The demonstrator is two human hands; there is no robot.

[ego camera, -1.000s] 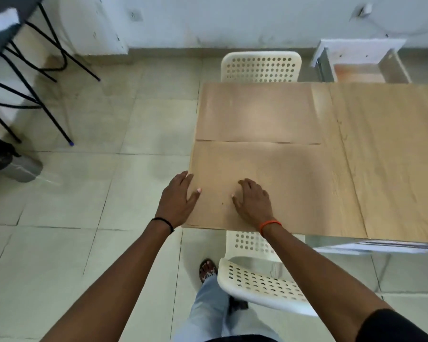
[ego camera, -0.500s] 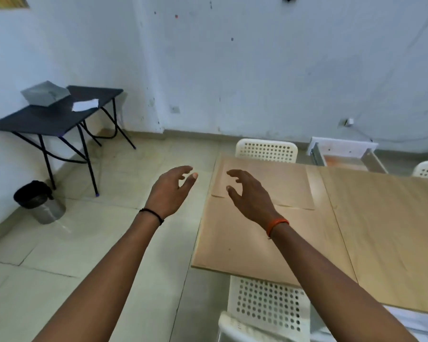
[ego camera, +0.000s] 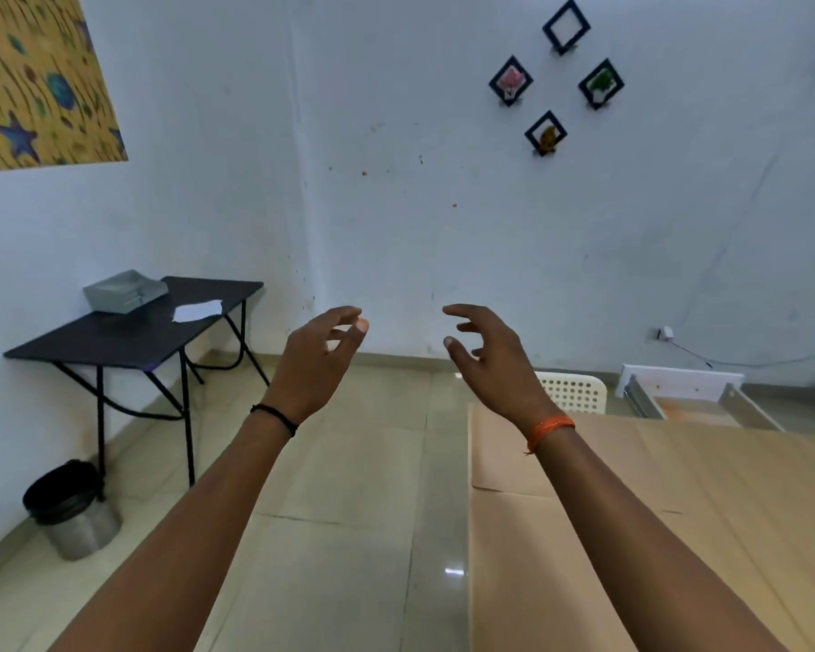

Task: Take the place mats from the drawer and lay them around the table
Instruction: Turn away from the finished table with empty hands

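Bare left hand (ego camera: 318, 364) raised, fingers loosely curled, empty | right hand (ego camera: 495, 364) likewise, above place mats (ego camera: 537, 581)

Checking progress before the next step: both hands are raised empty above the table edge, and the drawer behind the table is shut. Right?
Not quite. The head view shows the drawer pulled open. The left hand and right hand are raised and empty.

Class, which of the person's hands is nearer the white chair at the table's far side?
Right. The right hand is raised just left of the chair; the left hand hangs farther left, over the floor.
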